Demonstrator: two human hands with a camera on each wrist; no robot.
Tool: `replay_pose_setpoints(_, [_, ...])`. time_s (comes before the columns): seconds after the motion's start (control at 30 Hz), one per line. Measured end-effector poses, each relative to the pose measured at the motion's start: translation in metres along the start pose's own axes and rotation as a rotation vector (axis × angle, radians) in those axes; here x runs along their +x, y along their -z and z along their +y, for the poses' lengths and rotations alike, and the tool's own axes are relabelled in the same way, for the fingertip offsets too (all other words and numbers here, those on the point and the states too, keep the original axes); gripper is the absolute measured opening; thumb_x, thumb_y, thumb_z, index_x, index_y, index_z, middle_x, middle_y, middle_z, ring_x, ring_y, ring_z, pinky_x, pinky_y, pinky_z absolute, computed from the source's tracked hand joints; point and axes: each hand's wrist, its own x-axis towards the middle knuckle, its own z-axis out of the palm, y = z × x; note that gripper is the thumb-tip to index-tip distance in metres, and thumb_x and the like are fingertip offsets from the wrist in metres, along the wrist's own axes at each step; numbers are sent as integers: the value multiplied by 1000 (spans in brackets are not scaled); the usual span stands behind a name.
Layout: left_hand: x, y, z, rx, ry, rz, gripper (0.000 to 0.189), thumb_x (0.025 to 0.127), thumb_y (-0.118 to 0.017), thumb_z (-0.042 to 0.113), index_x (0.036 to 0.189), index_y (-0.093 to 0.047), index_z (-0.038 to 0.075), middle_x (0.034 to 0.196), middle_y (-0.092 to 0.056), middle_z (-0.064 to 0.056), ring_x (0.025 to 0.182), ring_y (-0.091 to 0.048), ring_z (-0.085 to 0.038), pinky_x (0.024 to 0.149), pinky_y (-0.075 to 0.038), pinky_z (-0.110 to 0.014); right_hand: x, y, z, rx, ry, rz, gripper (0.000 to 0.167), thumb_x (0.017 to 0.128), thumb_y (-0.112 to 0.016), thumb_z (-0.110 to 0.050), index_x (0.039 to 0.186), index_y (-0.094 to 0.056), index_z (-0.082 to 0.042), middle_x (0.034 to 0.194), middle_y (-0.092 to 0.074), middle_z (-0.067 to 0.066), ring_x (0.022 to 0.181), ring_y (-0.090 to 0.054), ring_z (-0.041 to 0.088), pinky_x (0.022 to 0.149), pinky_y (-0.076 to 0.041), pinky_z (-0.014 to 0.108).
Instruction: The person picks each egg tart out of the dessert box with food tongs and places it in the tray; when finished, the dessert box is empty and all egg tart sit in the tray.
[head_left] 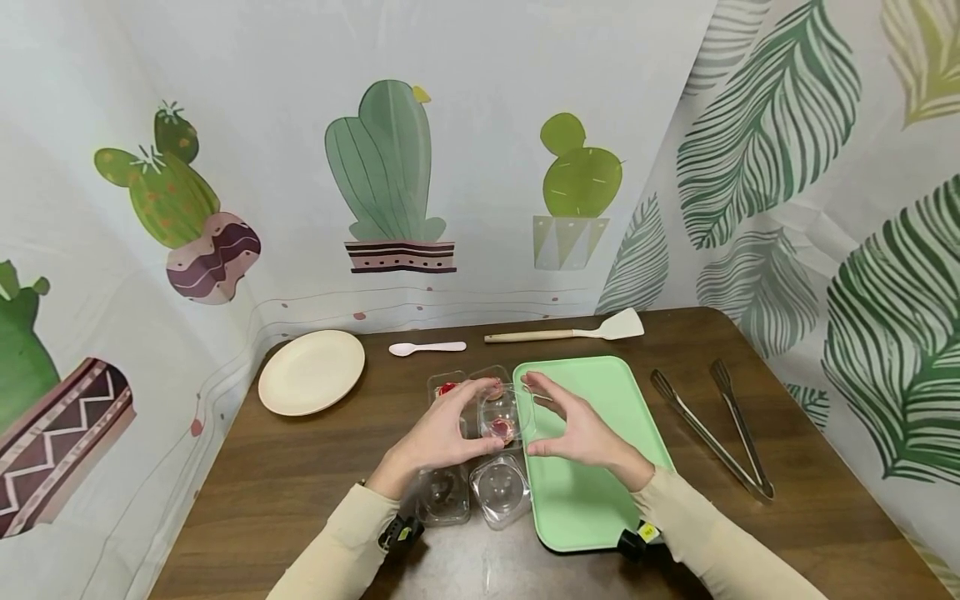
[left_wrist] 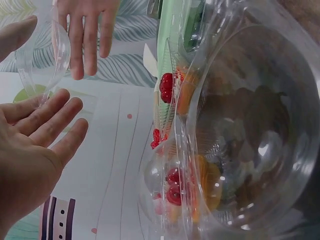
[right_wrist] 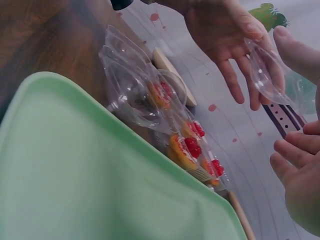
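Both hands hold a clear plastic dome lid (head_left: 507, 407) raised above the table, one on each side. My left hand (head_left: 444, 427) has its thumb and fingertips at the left rim; my right hand (head_left: 581, 425) has its thumb and fingers about the right rim. Contact at the right fingertips is hard to see. Below lie clear plastic containers with small cakes topped with red berries (right_wrist: 190, 147). Two more clear domes, a left one (head_left: 442, 497) and a right one (head_left: 501, 492), lie nearer the person.
A green tray (head_left: 600, 508) lies right of the containers, under the right hand. Metal tongs (head_left: 712, 442) rest farther right. Along the back are a cream plate (head_left: 312, 372), a pale spoon (head_left: 427, 347) and a white spatula with a wooden handle (head_left: 564, 333). A printed cloth hangs behind.
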Motion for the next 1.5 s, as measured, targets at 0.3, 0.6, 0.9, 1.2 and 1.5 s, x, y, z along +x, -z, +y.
replay_pose_setpoints(0.3, [-2, 0, 3, 6, 5, -14, 82, 77, -80, 40, 144, -43, 9, 136, -57, -8, 121, -56, -23, 102, -48, -43, 2, -7, 5, 34, -12, -11, 103, 71, -86, -10, 151, -23, 5, 151, -33, 29, 136, -39, 43, 111, -36, 48])
replay_pose_setpoints(0.6, [-3, 0, 5, 41, 19, -17, 82, 77, -79, 42, 144, -44, 11, 137, -56, 0, 121, -55, -18, 100, -48, -41, 3, -8, 0, -9, -13, -2, 90, 75, -85, -14, 148, -35, 2, 150, -39, 23, 136, -42, 37, 111, -37, 46])
replay_pose_setpoints(0.9, [-10, 9, 20, 113, 42, -76, 81, 77, -77, 51, 144, -44, 19, 140, -54, 3, 128, -50, -18, 107, -42, -45, -2, -4, -17, -286, 5, 8, 92, 70, -86, -41, 146, -44, -10, 148, -47, 13, 130, -51, 31, 105, -44, 50])
replay_pose_setpoints(1.2, [-30, 10, 37, 221, 1, -104, 85, 75, -78, 50, 143, -45, 11, 140, -54, -3, 130, -50, -20, 109, -42, -43, -16, -10, -33, -484, 42, -35, 94, 71, -79, -58, 144, -47, -8, 147, -48, 9, 135, -45, 29, 105, -42, 55])
replay_pose_setpoints(1.5, [-59, -9, 48, 358, -12, -151, 89, 73, -77, 55, 143, -44, 12, 143, -50, -5, 132, -47, -23, 109, -41, -45, -39, -24, -41, -633, 153, -118, 94, 74, -73, -64, 142, -47, -5, 148, -46, 11, 135, -44, 31, 107, -42, 51])
